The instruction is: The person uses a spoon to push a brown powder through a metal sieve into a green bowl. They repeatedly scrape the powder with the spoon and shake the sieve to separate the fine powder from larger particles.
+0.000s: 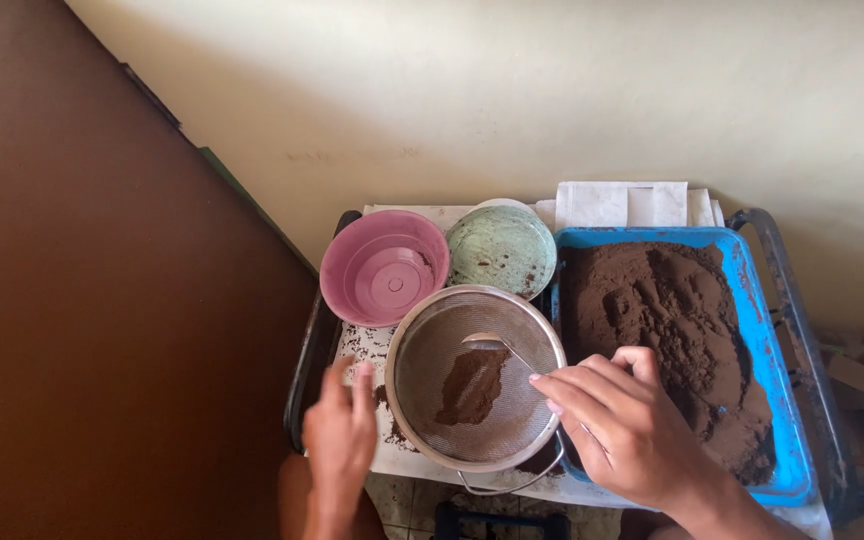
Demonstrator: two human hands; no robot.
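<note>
Cream wall behind, I take the round steel mesh sieve (pixel 475 378) as landmark. Left of it my left hand (pixel 338 432) rests, fingers loosely spread, holding nothing. Inside lies a small brown powder heap (pixel 470 386) — little sifted. Right, my right hand (pixel 624 418) pinches a metal spoon (pixel 497 346); the blue plastic tray (pixel 760 330) remains full.

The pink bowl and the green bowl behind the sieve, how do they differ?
The pink bowl is plain and looks clean inside; the green bowl is mottled and dusted with brown specks. The pink bowl sits left, nearer the left hand; the green bowl sits right, against the blue tray. Both are round, similar in size, and hold no heap of powder.
</note>
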